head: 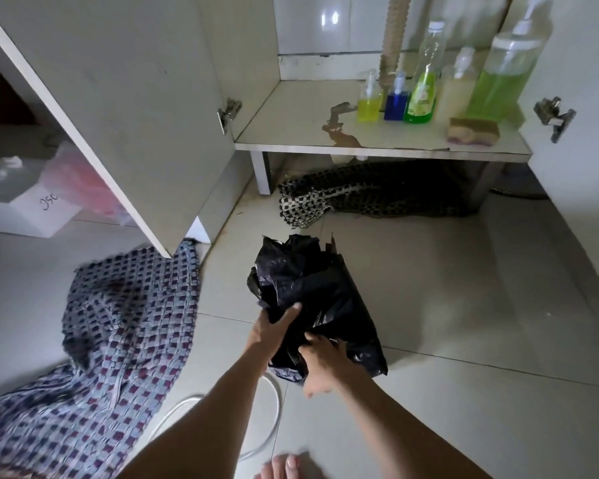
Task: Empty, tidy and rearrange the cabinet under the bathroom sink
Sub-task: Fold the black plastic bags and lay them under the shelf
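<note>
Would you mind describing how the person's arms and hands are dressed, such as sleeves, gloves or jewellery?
Both forearms are bare as far as the picture shows, with no sleeves in view. The left hand and the right hand wear no gloves. No watch, bracelet or ring is visible on the wrists or the fingers that show. The nails look short and unpainted, though the picture is somewhat blurred.

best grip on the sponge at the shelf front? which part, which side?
Pinch the sponge across its short width, coming from the front. It lies flat at the shelf edge with open space in front; the big green bottle stands close behind, so a rear approach is blocked. Both hands are now on the black bag.
</note>
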A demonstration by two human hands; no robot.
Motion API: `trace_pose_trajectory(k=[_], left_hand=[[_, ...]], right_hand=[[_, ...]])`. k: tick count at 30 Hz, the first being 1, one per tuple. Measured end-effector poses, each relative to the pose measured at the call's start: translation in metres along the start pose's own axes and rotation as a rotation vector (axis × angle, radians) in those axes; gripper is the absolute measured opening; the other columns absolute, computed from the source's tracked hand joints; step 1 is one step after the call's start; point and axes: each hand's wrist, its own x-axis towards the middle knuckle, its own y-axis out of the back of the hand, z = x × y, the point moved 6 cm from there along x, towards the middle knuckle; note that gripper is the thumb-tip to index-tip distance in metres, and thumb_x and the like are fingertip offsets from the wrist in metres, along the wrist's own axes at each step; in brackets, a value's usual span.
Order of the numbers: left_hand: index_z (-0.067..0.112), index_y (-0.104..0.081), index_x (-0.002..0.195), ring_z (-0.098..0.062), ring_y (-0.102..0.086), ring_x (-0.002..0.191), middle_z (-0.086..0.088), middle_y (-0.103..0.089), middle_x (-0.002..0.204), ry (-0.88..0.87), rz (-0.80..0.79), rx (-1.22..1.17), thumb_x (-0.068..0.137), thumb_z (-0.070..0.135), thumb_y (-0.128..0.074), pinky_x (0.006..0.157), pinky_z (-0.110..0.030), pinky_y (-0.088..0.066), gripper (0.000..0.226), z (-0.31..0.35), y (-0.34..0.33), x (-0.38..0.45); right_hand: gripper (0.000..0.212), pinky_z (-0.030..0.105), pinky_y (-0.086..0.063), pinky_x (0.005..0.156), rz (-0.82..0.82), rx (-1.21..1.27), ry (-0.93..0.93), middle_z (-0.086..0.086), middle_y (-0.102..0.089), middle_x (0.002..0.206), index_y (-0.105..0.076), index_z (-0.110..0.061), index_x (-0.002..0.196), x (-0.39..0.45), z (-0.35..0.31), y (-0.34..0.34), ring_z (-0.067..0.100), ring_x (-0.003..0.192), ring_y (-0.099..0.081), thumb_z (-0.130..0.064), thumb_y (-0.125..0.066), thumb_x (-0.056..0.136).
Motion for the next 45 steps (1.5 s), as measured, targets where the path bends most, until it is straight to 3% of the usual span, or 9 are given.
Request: trace_pose_trajectory(k=[6,8,11,16,21,26,29,35,45], left_hand=[[0.009,-0.05,0.128,-0.033,-0.055,0.115,-0.017,-0.059,0.123,0.054,0.218,0.23,0.082,0.057,-0.061,0.099,-0.04,-0.046,0.067,-0.012,0.004,0.021],[0.005,-0.046,0.129,-0.035,-0.052,0.119,-0.02,-0.055,0.127,0.1,0.242,0.208,0.083,0.059,-0.057,0.101,-0.041,-0.044,0.072,-0.015,0.001,0.032],[0.003,-0.042,0.129,-0.036,-0.051,0.12,-0.021,-0.053,0.128,0.149,0.239,0.219,0.086,0.062,-0.051,0.101,-0.041,-0.042,0.074,-0.021,-0.008,0.043],[0.004,-0.043,0.126,-0.035,-0.051,0.12,-0.017,-0.054,0.128,0.141,0.228,0.308,0.085,0.063,-0.049,0.1,-0.044,-0.043,0.072,-0.026,-0.013,0.046],[0.003,-0.044,0.129,-0.033,-0.053,0.118,-0.019,-0.055,0.128,0.188,0.177,0.314,0.09,0.054,-0.05,0.095,-0.036,-0.045,0.064,-0.021,-0.009,0.045],[0.006,-0.051,0.127,-0.032,-0.058,0.113,-0.016,-0.062,0.121,0.265,0.155,0.113,0.065,0.075,-0.062,0.098,-0.037,-0.047,0.092,-0.026,0.002,0.032],[0.012,-0.064,0.113,-0.029,-0.068,0.093,-0.011,-0.071,0.101,0.284,0.084,-0.089,0.031,0.082,-0.073,0.089,-0.044,-0.055,0.108,-0.039,0.004,0.027],[0.015,-0.064,0.112,-0.027,-0.068,0.096,-0.007,-0.072,0.104,0.285,-0.161,-0.13,0.05,0.057,-0.086,0.089,-0.046,-0.053,0.078,-0.025,-0.019,0.01],[0.002,-0.066,0.112,-0.034,-0.069,0.098,-0.018,-0.072,0.104,0.311,-0.258,-0.456,0.063,0.025,-0.087,0.094,-0.047,-0.052,0.058,0.0,-0.052,0.029]], right_hand=[[0.053,0.024,-0.044,0.098,-0.06,0.469,0.103,0.001,-0.059,0.131,-0.059,-0.016,0.126,0.001,0.027,0.042,0.018,0.121,-0.055,-0.018,-0.072,0.075],[0.03,0.018,-0.044,0.088,0.329,0.579,0.105,0.005,-0.07,0.113,-0.07,-0.011,0.109,0.001,0.047,0.078,0.018,0.108,-0.064,-0.007,-0.062,0.081],[0.037,0.018,-0.039,0.097,0.848,0.532,-0.016,0.002,-0.066,0.122,-0.064,-0.013,0.121,-0.008,0.082,0.102,0.018,0.114,-0.06,-0.007,-0.056,0.085],[0.051,0.039,-0.032,0.11,0.483,0.139,-0.079,-0.002,-0.032,0.154,-0.035,-0.028,0.145,0.033,0.098,0.057,0.024,0.133,-0.04,-0.024,-0.044,0.095],[0.055,0.047,-0.028,0.109,0.274,0.097,-0.222,-0.002,-0.019,0.157,-0.021,-0.034,0.148,0.05,0.1,0.042,0.029,0.136,-0.034,-0.033,-0.04,0.096],[0.052,0.039,-0.037,0.105,0.575,0.477,-0.262,0.005,-0.042,0.142,-0.039,-0.02,0.14,0.019,0.116,0.066,0.026,0.128,-0.044,-0.029,-0.054,0.092],[0.055,0.034,-0.034,0.106,0.528,0.656,-0.412,0.012,-0.046,0.141,-0.039,-0.01,0.14,-0.001,0.137,0.053,0.028,0.131,-0.043,-0.03,-0.057,0.092],[0.051,0.038,-0.049,0.095,0.281,0.936,-0.519,0.008,-0.067,0.113,-0.06,-0.013,0.116,-0.011,0.156,0.005,0.026,0.104,-0.063,-0.045,-0.069,0.077],[0.024,0.039,-0.056,0.086,0.217,1.287,-0.405,0.011,-0.074,0.091,-0.072,-0.006,0.094,-0.004,0.156,0.046,0.026,0.084,-0.071,-0.015,-0.078,0.073]])
